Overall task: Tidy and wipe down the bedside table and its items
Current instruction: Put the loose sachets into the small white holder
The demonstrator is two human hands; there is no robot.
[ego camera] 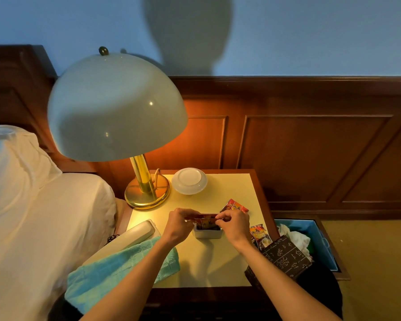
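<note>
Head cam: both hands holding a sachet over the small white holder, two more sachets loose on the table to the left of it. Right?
Wrong on the side. The head view shows the two loose sachets to the right of the small white holder, not the left. Both the left hand and right hand do hold a sachet over it.

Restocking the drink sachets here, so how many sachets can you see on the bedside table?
3 seen clearly: one sachet held by both hands over the white holder, a loose sachet behind the right hand, another sachet near the table's right edge. More may sit hidden inside the holder.
</note>
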